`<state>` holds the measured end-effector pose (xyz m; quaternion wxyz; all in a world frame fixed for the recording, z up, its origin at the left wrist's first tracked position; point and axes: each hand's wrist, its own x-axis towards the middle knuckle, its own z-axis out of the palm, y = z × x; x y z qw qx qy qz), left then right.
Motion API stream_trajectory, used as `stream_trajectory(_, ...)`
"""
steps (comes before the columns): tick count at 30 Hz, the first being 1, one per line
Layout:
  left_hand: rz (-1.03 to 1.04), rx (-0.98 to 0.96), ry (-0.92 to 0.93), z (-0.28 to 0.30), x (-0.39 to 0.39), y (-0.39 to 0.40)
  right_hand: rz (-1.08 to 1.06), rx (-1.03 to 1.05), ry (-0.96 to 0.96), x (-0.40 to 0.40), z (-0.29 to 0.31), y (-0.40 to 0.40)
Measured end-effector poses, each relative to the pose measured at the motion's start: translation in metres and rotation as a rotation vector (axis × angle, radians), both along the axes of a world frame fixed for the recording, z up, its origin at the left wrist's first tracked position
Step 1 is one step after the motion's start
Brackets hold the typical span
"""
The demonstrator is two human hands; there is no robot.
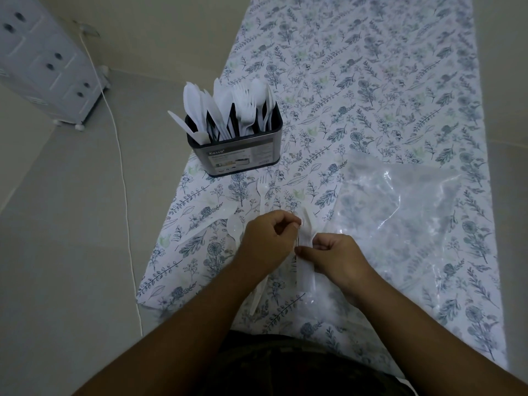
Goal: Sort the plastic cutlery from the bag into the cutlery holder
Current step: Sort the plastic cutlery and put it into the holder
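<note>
Both my left hand (pixel 267 238) and right hand (pixel 333 260) pinch a wrapped cutlery piece (pixel 304 247) near the cloth's near edge; next I should unwrap it for the cutlery holder (pixel 240 154).

The room I'm working in is dim and flat-lit, with a cold bluish cast, and my hands (pixel 300 247) and forearms come out dark and underexposed. The only glare is a few soft white glints on the crinkled bag (pixel 400 212). The wide lens bends the floor lines and the cabinet (pixel 48 58) at the left edge, where detail goes soft and smeary.
</note>
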<state>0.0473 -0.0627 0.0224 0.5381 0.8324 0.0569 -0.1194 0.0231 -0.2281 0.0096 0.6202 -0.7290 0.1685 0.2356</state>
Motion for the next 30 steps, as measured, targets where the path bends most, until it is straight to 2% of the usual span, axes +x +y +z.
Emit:
stream_trajectory(3,0.026,0.242,-0.03,-0.002,0.025,0.011,-0.001,0.016,0.014,-0.002,-0.003,-0.001)
stream_trajectory(7,0.147,0.442,0.026,-0.018,0.062,0.023,-0.041,0.025,0.029,-0.003,-0.003,-0.004)
stream_trajectory(14,0.051,0.598,0.056,-0.026,0.083,0.02,-0.092,0.022,0.043,-0.002,0.002,-0.008)
stream_trajectory(17,0.057,0.507,-0.006,-0.021,0.082,0.02,-0.114,0.033,0.051,0.0,0.004,-0.011)
stream_trajectory(21,0.13,0.232,-0.17,0.015,0.061,0.008,-0.136,0.047,0.0,0.006,0.012,-0.016)
stream_trajectory(24,0.148,-0.095,0.076,0.031,0.024,-0.008,-0.095,0.129,-0.01,0.009,0.018,-0.017)
stream_trajectory(26,0.174,-0.218,0.206,0.027,-0.001,-0.015,-0.058,0.153,-0.015,0.009,0.022,-0.015)
stream_trajectory(28,0.212,-0.253,0.2,0.02,-0.016,-0.017,-0.052,0.154,-0.027,0.005,0.024,-0.013)
stream_trajectory(30,0.188,-0.2,0.13,0.016,-0.021,-0.017,-0.044,0.16,-0.022,0.001,0.021,-0.011)
